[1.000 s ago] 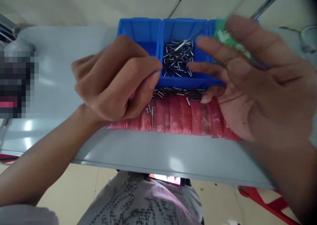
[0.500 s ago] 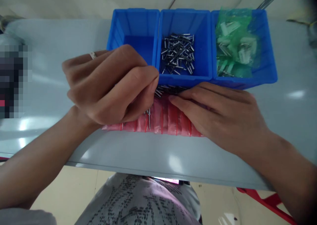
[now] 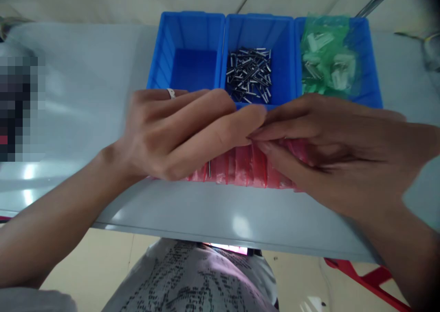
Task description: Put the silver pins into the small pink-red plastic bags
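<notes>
Now our left hand (image 3: 182,135) has joined our right hand (image 3: 340,147), so both work together over the red bags (image 3: 242,167). Right fingers (image 3: 292,129) press together, left ones curl; we can't tell what they pinch.

At the back of the counter (image 3: 206,206), before the wall (image 3: 137,2), the left bin (image 3: 192,30), middle bin (image 3: 259,30) and right bin (image 3: 367,64) stand side by side. Pins (image 3: 249,73) lie in the middle one, a bag (image 3: 328,57) in the right one. In front of them runs a row of packets (image 3: 244,167), with a loose pin (image 3: 209,169) on top, left of its centre.
</notes>
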### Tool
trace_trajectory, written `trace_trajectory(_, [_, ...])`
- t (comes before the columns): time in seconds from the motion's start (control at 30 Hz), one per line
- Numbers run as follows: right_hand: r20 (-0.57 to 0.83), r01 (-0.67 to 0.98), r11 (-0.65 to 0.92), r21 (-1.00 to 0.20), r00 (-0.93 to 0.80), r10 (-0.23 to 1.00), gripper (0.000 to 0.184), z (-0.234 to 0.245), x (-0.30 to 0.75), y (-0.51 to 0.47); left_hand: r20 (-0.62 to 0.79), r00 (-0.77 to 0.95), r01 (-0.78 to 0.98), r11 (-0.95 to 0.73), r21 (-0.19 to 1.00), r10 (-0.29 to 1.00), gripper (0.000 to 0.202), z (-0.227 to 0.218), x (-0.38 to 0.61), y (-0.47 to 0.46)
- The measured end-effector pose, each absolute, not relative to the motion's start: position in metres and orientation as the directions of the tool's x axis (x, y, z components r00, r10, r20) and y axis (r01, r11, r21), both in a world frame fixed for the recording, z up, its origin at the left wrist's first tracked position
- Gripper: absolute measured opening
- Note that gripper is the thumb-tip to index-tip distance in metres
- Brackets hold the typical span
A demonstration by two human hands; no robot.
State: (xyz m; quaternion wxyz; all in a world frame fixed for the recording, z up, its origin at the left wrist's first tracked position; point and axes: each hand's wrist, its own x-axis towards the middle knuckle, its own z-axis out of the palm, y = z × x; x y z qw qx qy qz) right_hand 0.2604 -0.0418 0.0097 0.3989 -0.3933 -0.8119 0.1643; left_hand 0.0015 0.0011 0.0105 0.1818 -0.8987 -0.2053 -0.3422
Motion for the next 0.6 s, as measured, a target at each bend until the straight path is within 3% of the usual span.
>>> trace_trajectory(0.03, [0.517,0.460,0.632,-0.623,-0.364,0.775,0.018,0.009,0.260,-0.041,0.669,0.734,0.442,-0.832,-0.336,0.119,0.017,0.011,0.003,0.003])
trace_trajectory(0.1, [0.498,0.358,0.597,-0.718,-0.335,0.800,0.023,0.008,0.258,-0.040,0.662,0.748,0.413,-0.813,-0.411,0.045,0.009,0.011,0.003,0.006])
trace_trajectory(0.27, [0.464,0.293,0.492,-0.820,-0.163,0.871,0.026,0.007,0.253,-0.043,0.683,0.718,0.478,-0.807,-0.346,0.132,0.015,0.006,-0.002,0.002])
trace_trajectory(0.37, [0.479,0.303,0.479,-0.824,-0.079,0.874,0.022,0.006,0.252,-0.045,0.663,0.685,0.589,-0.765,-0.261,0.302,0.022,0.005,-0.012,-0.006])
trace_trajectory(0.47, [0.455,0.302,0.439,-0.846,-0.018,0.890,0.021,0.004,0.252,-0.045,0.590,0.664,0.620,-0.779,-0.092,0.459,0.020,0.007,-0.019,-0.009])
trace_trajectory(0.53, [0.461,0.265,0.452,-0.852,-0.029,0.887,0.018,0.004,0.252,-0.044,0.562,0.669,0.613,-0.789,-0.047,0.486,0.019,0.007,-0.019,-0.008])
trace_trajectory(0.6, [0.456,0.268,0.447,-0.853,-0.034,0.890,0.018,0.005,0.252,-0.044,0.599,0.660,0.616,-0.783,-0.086,0.454,0.018,0.007,-0.015,-0.007])
